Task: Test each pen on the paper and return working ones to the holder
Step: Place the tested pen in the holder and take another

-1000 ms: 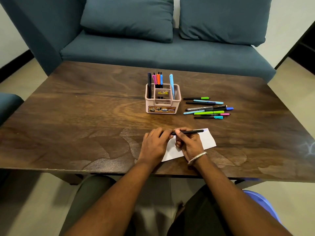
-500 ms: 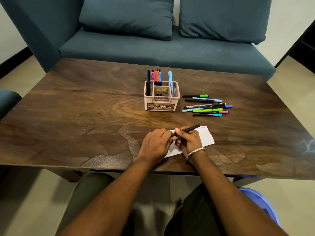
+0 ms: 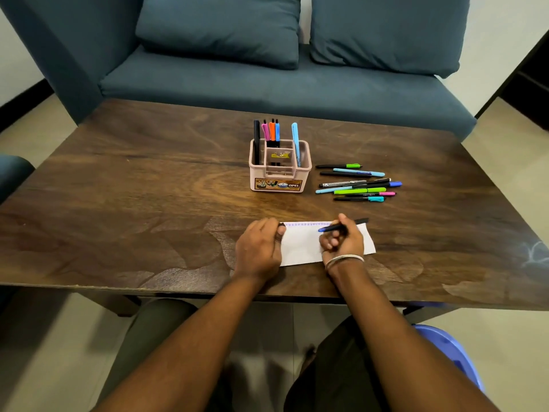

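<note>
The right hand (image 3: 341, 242) pinches a slim black pen with a blue tip (image 3: 341, 226), fingers curled round the barrel in a writing grip. The tip lies just ahead of the grip, at the far edge of the white paper slip (image 3: 300, 248); whether it touches cannot be told. A row of small purple marks runs along that edge, leftward from the grip.

The left hand (image 3: 258, 248) lies on the near-left end of the slip, fingers curled round a small dark object, probably the pen's cap, though it is too hidden to confirm. Its placement appears meant to pin the paper against the stroke.

Beyond the grip and slightly left stands the pink plastic compartment holder (image 3: 279, 173), several pens upright inside. Beyond the grip and to the right, a loose cluster of coloured pens (image 3: 359, 184) lies on the dark wooden tabletop (image 3: 148, 203), presumably awaiting test.
</note>
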